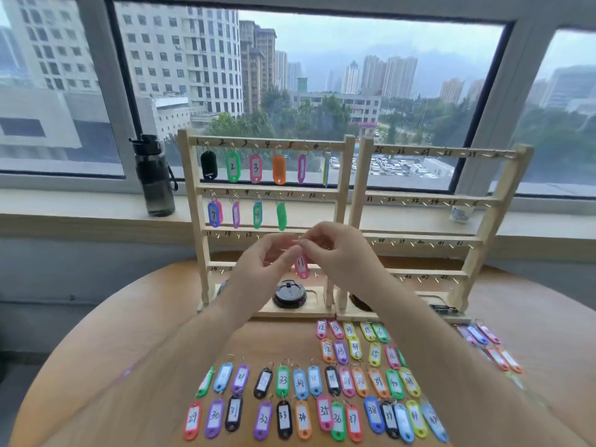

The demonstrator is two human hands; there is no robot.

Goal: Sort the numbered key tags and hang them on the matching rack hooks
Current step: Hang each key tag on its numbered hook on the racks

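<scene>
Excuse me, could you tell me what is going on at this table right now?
A person is sorting numbered key tags onto two wooden racks. The left hand and the right hand together pinch a pink plastic key tag marked 11 by its ring, in front of the left wooden rack. That rack's top two rails already carry hung tags. The right wooden rack looks bare. Many loose coloured tags lie in rows on the round wooden table.

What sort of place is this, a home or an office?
Likely an upper-floor office or workroom, maybe a flat: the wide window looks down on city towers and a car park, and the round wooden table bears two numbered key racks and rows of key tags.
</scene>
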